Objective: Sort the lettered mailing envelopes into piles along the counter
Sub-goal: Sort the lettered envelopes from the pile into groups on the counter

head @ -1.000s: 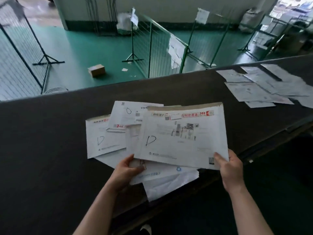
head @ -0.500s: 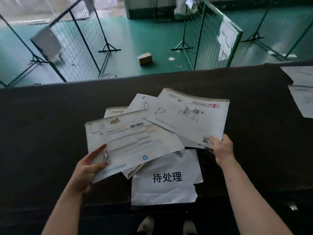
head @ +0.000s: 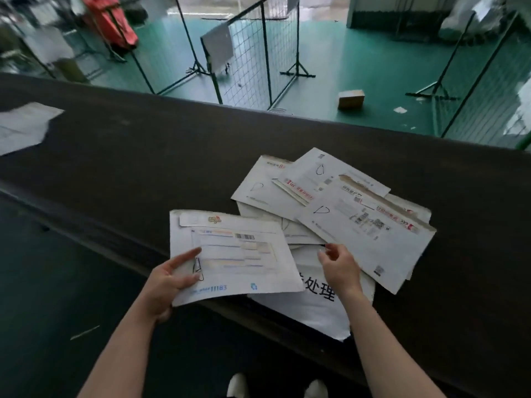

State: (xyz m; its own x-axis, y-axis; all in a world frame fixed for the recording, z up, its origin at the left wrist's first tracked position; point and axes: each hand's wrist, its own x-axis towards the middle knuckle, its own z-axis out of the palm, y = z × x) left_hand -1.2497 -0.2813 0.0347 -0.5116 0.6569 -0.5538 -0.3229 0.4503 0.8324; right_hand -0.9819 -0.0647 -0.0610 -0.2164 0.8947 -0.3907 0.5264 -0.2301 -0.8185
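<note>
My left hand grips a white envelope by its lower left corner, thumb on top beside a hand-drawn letter. It is lifted just above the counter's near edge. To its right a loose pile of envelopes marked D lies on the dark counter. My right hand hovers over the pile's near edge with loosely curled fingers, holding nothing. Under the pile lies a white sheet with printed characters, hanging over the counter's edge.
Another white sheet or pile lies far left on the counter. Beyond the counter is a green floor with wire mesh screens, a small cardboard box and a red object.
My right hand has let go of the large D envelope, which now lies on the pile. My left hand has drawn its envelope left, away from the pile. The view has swung left.
</note>
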